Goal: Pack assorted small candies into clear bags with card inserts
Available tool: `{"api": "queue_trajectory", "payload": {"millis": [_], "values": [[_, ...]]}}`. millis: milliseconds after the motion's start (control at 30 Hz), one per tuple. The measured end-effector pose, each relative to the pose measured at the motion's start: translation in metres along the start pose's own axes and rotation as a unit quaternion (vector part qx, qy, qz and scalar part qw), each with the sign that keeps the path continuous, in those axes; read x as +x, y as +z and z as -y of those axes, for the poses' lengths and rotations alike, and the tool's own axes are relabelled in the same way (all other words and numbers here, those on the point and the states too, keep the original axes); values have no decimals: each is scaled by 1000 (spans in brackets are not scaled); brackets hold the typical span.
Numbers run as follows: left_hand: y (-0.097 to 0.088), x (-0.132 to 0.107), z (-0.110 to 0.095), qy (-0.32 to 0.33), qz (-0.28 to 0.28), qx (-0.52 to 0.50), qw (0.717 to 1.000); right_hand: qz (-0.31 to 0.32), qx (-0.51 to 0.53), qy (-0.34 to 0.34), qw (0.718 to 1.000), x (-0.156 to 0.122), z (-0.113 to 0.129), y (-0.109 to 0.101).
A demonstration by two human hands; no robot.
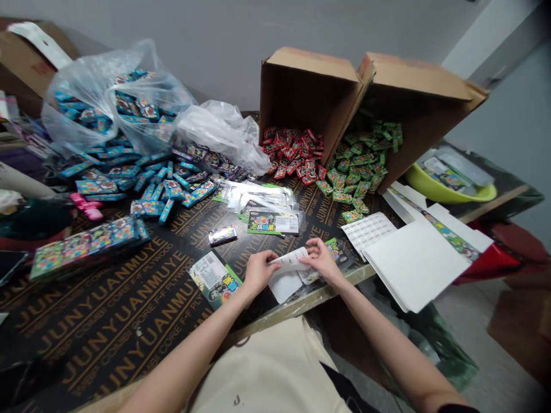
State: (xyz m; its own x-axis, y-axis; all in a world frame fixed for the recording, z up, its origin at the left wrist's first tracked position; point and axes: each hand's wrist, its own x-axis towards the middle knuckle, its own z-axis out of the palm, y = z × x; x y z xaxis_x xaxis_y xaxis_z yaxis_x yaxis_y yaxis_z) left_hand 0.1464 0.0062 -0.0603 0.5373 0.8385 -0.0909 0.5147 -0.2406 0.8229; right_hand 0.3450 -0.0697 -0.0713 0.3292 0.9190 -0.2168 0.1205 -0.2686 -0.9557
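While both forearms reach in over the near table edge, the left hand (258, 272) and right hand (321, 261) pinch a white printed slip (290, 259) between their fingertips, one hand at each end, fingers curled rather than spread. Slip sits just above a white sheet (284, 285) on a black plywood tabletop (129, 327) (brand lettering printed all over it). Just left of the left hand lies a printed card pack (217, 281). Farther out: clear plastic sleeves (262, 201) mid-table, two tipped cardboard boxes (310, 97) with red packets (293, 152) and green packets (357, 163) spilling out, blue packets (146, 189) heaped beside a plastic bag (116, 97), white sheets (413, 264) to the right.
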Motion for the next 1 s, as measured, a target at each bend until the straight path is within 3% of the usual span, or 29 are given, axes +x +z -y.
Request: {"api": "queue_trajectory", "payload": {"millis": [67, 167, 267, 400, 600, 733, 833, 933, 1000], "values": [[-7, 3, -4, 2, 12, -17, 1000, -22, -91, -100, 991, 3, 11, -2], [-18, 6, -12, 13, 28, -44, 999, 35, -167, -184, 968, 6, 30, -4], [-30, 9, -18, 17, 21, -70, 997, 76, -162, -183, 967, 8, 48, -4], [-45, 13, -29, -2, -6, -169, 986, 63, -144, -195, 968, 14, 66, -1], [-51, 22, -34, -16, 53, -196, 979, 98, -218, -175, 955, 23, 88, 1], [-49, 28, -8, -70, 17, -174, 982, 122, -318, -204, 918, 22, 81, -29], [-49, 29, 15, -94, 2, -163, 982, 203, -392, -136, 887, 20, 56, -61], [-49, 30, 29, -115, -11, -153, 981, 192, -362, -69, 910, 19, 36, -86], [-44, 31, 33, -126, -19, -149, 981, 148, -309, -77, 936, 21, 37, -98]]}}
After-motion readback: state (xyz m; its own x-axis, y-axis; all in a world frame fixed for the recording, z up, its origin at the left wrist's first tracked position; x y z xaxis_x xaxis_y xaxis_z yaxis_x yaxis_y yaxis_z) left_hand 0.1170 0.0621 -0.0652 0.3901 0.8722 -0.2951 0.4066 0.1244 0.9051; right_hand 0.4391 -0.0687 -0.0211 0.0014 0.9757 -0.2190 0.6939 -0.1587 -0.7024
